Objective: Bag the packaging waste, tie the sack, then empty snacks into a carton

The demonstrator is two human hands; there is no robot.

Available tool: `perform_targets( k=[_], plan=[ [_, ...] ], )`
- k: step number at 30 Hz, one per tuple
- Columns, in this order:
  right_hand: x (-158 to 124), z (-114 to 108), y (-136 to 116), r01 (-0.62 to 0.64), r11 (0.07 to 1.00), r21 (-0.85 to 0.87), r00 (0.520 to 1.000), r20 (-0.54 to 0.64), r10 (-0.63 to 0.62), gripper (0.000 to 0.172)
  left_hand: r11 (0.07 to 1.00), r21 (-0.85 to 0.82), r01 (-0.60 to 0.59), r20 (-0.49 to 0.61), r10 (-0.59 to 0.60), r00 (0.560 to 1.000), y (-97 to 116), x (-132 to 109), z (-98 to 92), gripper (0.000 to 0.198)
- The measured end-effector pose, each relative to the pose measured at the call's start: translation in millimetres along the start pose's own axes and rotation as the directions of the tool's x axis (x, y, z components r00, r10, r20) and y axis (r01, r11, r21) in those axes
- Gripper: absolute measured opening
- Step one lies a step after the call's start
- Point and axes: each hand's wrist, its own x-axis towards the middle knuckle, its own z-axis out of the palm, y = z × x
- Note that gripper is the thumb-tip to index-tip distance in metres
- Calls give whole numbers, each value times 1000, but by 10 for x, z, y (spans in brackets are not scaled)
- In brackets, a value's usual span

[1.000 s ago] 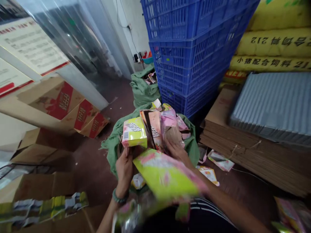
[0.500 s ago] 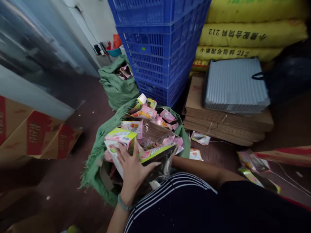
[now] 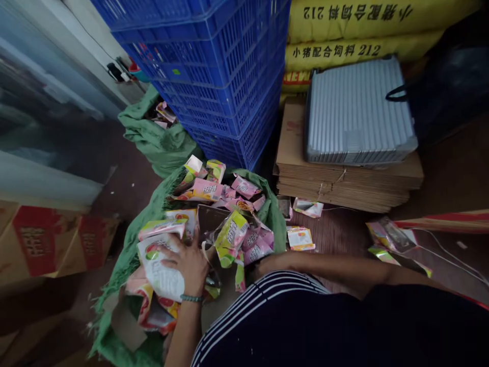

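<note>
A green sack (image 3: 126, 265) lies open on the floor, filled with several pink, yellow and green flattened cartons (image 3: 208, 189). My left hand (image 3: 187, 262) rests spread on a white and green carton (image 3: 160, 267) at the sack's near side, fingers apart, pressing down on it. A green bead bracelet circles that wrist. My right forearm (image 3: 336, 267) reaches in from the right toward the pile; the hand itself is hidden behind my striped dark top (image 3: 275, 316) and the packaging.
Stacked blue plastic crates (image 3: 214, 66) stand behind the sack. A second green sack (image 3: 156, 137) sits at their left. Flat cardboard sheets (image 3: 344, 181) carry a grey ribbed case (image 3: 359, 112). Yellow feed bags (image 3: 362, 30) are at the back; red-printed cartons (image 3: 49, 239) at left.
The view has swung down and right. My left hand moved from gripping a yellow-green carton to pressing flat on a white one low in the sack. The large green sheet is gone from view.
</note>
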Motion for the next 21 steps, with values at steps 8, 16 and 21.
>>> perform_targets(
  k=[8,16,21],
  plan=[
    [855,-987,1137,-551,745,375,653,-361,665,34,997,31,67,62,-69,996,27,-4,37,66],
    [1519,-1024,1259,-564,733,381,586,-440,680,24,994,57,96,131,-102,986,-78,-54,67,71],
    [986,-1596,625,-134,941,312,633,-703,323,37,996,61,58,157,-67,985,12,89,148,62]
  ],
)
